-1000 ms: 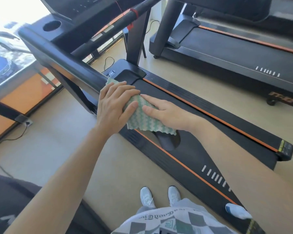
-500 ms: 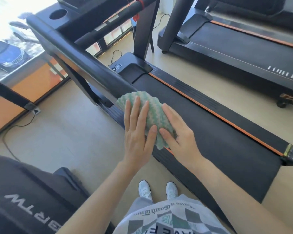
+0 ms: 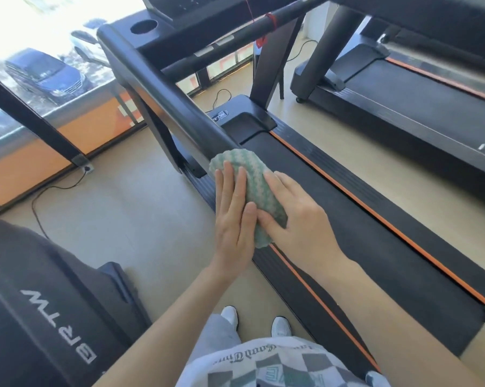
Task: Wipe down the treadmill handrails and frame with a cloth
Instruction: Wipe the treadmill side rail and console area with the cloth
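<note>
A green-and-white wavy cloth (image 3: 252,177) is draped over the near end of the black treadmill handrail (image 3: 157,90), which slopes down from the console toward me. My left hand (image 3: 234,219) lies flat against the cloth's left side with straight fingers. On the cloth's right side, my right hand (image 3: 300,219) presses with its fingers extended and its thumb touching the cloth's lower edge. The rail's tip is hidden under the cloth. Below the hands run the black belt (image 3: 347,219) and the orange-striped side frame (image 3: 291,275).
A second treadmill (image 3: 417,107) stands to the right across a strip of floor. Another dark machine (image 3: 40,317) sits at my lower left. Power cables (image 3: 48,191) lie on the beige floor by the window wall. My white shoes (image 3: 280,326) stand beside the frame.
Both hands and the cloth have slid down the handrail to its near end. The left hand's fingers, curled over the cloth a second ago, now lie straight.
</note>
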Action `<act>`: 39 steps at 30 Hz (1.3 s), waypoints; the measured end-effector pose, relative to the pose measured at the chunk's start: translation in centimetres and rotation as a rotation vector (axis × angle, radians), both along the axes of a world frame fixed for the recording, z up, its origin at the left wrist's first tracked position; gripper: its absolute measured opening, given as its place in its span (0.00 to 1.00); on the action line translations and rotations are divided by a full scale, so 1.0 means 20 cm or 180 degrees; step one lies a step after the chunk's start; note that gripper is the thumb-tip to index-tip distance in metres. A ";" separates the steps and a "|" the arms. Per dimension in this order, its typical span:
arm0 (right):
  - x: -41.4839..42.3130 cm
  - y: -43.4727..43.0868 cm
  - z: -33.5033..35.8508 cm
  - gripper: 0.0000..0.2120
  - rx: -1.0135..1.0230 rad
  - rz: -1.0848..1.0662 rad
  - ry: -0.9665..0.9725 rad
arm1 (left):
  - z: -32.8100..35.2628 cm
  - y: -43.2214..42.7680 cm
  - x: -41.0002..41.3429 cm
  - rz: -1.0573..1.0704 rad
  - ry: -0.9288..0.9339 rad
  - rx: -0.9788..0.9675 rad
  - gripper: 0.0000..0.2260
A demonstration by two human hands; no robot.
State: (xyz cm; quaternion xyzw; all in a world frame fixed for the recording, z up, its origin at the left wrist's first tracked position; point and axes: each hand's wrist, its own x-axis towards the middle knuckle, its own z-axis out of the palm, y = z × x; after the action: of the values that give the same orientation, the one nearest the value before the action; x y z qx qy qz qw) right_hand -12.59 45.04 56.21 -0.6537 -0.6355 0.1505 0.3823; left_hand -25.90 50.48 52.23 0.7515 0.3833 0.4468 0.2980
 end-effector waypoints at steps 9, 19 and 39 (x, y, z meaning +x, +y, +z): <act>-0.16 0.20 0.14 0.38 -0.0624 -0.0582 -0.1280 | 0.18 0.64 -0.34 -0.0840 0.1636 0.1282 0.23; -0.30 0.40 0.28 0.33 -0.0936 -0.1050 -0.0691 | 0.47 1.10 -0.29 -0.2421 0.2178 0.1782 0.32; -0.71 0.95 0.19 0.34 -0.0950 -0.2153 -0.1872 | 0.33 1.72 -0.47 -0.2523 0.1800 0.2835 0.31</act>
State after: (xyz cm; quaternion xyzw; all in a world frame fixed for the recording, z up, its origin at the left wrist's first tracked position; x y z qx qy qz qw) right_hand -26.80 64.04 60.11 -0.8868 -0.4396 -0.0843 0.1156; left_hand -35.26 84.89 58.74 0.9755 -0.0804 0.2044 -0.0116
